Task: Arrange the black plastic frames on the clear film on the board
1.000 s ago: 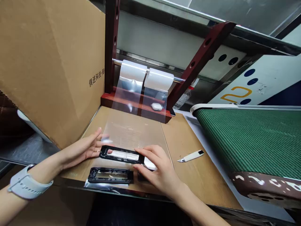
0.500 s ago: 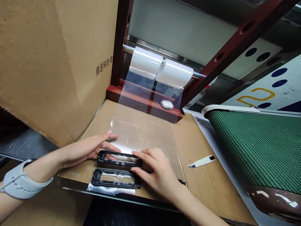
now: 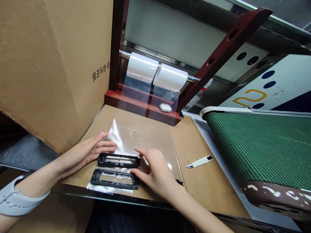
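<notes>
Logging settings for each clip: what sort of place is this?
Probably a factory packing station: a green conveyor belt runs alongside, two rolls of clear film hang on a rod, and both hands press black rectangular plastic frames on film.

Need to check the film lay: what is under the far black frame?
The far frame lies on clear film drawn from the rolls over the brown table. Through its opening, glossy film shows. Both hands cover its ends, so the film edges there are hidden.

The far black frame (image 3: 119,160) now lies flat on the clear film (image 3: 136,132), both hands flattened beside it.
</notes>
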{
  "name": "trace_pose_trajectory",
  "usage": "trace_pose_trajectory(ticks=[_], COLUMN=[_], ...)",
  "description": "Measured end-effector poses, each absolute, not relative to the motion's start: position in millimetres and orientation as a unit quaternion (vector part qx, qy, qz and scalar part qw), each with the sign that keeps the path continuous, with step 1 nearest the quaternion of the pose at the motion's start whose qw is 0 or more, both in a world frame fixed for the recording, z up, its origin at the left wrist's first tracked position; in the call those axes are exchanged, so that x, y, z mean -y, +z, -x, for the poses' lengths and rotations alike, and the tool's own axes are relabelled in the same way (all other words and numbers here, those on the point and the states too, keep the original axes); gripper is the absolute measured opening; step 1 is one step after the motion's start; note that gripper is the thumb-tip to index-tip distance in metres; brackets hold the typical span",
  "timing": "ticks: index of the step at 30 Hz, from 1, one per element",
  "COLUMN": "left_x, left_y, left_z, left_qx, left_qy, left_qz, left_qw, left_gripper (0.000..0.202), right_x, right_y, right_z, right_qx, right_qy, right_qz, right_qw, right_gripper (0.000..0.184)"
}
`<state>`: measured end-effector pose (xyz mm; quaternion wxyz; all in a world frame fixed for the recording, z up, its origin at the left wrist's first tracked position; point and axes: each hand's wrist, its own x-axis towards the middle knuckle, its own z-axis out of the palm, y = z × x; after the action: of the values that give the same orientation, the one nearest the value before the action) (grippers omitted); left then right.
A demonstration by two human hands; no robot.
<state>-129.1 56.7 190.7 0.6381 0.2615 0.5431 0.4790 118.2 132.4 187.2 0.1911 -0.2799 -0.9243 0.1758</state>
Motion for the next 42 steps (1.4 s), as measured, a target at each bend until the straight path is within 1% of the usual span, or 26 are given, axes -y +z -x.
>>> trace_pose_trajectory(ticks=[2,5,9,14,17,21,23,25,28,32,35,36,39,42], left_x=[-54.5,-52.2,-49.9,-47.6,-49.5,-52.9,-53.9,-54.7,-57.4,-63.9,-67.2,-67.6,-67.5,-67.0], left_y=[187.3,183.3,181.0,182.4,183.9,190.3,196.6,203.0,207.7,202.5,198.3,198.1,200.9,204.7], left_z=[124.7,117.0,109.7,106.4,106.1,108.4,110.6,112.7,115.4,118.7,120.3,120.4,119.0,116.5], left_qx=[-0.548,-0.557,-0.571,-0.577,-0.582,-0.613,-0.634,-0.651,-0.672,-0.681,-0.679,-0.681,-0.678,-0.652], left_qy=[0.523,0.564,0.595,0.605,0.600,0.562,0.529,0.491,0.435,0.396,0.388,0.386,0.393,0.408], left_qz=[-0.257,-0.271,-0.287,-0.298,-0.298,-0.310,-0.326,-0.350,-0.398,-0.450,-0.475,-0.480,-0.475,-0.445], left_qw=[0.601,0.546,0.486,0.462,0.461,0.461,0.460,0.460,0.450,0.420,0.403,0.395,0.401,0.459], left_gripper=[0.057,0.057,0.059,0.060,0.059,0.060,0.063,0.065,0.059,0.043,0.027,0.024,0.027,0.031], right_x=[-131.1,-126.0,-115.3,-103.6,-100.0,-104.3,-110.5,-118.5,-130.0,-137.1,-137.2,-136.9,-136.5,-137.1], right_y=[188.9,192.6,203.8,226.5,231.8,218.0,208.2,201.4,198.3,198.7,196.1,194.4,188.8,184.9], right_z=[-125.2,-143.8,-185.0,-248.4,-260.6,-214.7,-175.1,-138.4,-105.5,-99.4,-102.5,-103.2,-104.5,-105.7], right_qx=[0.922,0.920,0.916,0.912,0.908,0.913,0.925,0.937,0.941,0.942,0.941,0.941,0.937,0.936], right_qy=[0.176,0.165,0.136,0.075,0.074,0.139,0.151,0.145,0.135,0.132,0.137,0.140,0.148,0.148], right_qz=[0.282,0.281,0.303,0.328,0.324,0.276,0.253,0.254,0.264,0.266,0.266,0.264,0.255,0.250], right_qw=[0.198,0.217,0.224,0.235,0.255,0.266,0.240,0.191,0.162,0.158,0.158,0.161,0.185,0.199], right_gripper=[0.048,0.040,0.034,0.027,0.024,0.020,0.023,0.029,0.031,0.024,0.023,0.024,0.023,0.023])
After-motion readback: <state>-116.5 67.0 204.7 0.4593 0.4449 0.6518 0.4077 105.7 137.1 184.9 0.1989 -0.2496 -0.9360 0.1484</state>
